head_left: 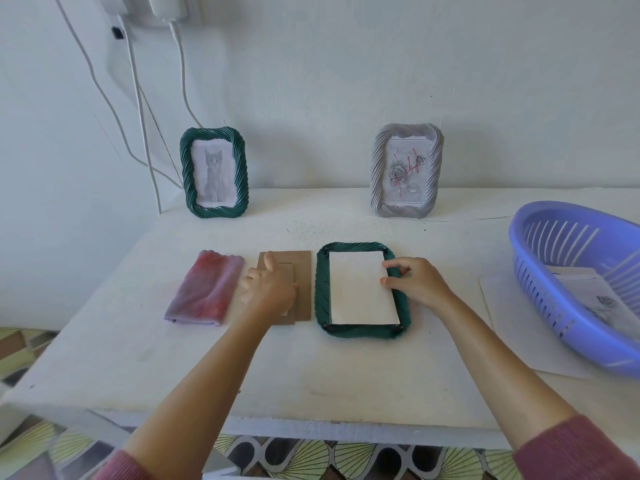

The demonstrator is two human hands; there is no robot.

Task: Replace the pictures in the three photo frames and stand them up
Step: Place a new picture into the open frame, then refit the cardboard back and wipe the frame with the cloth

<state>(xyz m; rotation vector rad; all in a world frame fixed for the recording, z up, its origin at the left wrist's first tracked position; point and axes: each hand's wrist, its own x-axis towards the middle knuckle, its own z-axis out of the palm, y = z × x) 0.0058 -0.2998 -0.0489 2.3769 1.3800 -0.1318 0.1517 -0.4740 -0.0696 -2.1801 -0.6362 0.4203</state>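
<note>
Worktop: white table (311, 375) against a white wall, seen from above and in front; face-down green frame (323, 292) lies flat at centre, back open, with a blank white sheet (356, 289) set in the recess, long side running away from the viewer; R hand (414, 280) sits at the frame's right edge, approx. mid-height, fingers spread and only lightly bent, thumb and forefinger tips resting on the sheet's right margin, other fingers over the green rim, nothing gripped; L hand (268, 289) is just left of the frame, on the brown backing board (303, 265), which lies flat beside the frame, close to its left rim, contact not clear; L thumb lies stretched along the board, pointing away; L fingers are curled down over the edge of the board's stand flap, holding it; both forearms bare, pink sleeves at the bottom of view; folded pink-and-lilac cloth (204, 289) lies left of the board, near the L hand, contact not clear; at the rear, cat frame (214, 171) (green, cat picture) stands upright at left and grey frame (406, 171) (rose picture) upright at right, both well apart from the hands; purple basket (588, 334) at far right, tilted, printed papers inside, resting on a loose white sheet; white cables (138, 109) hang down the wall at left.
</note>
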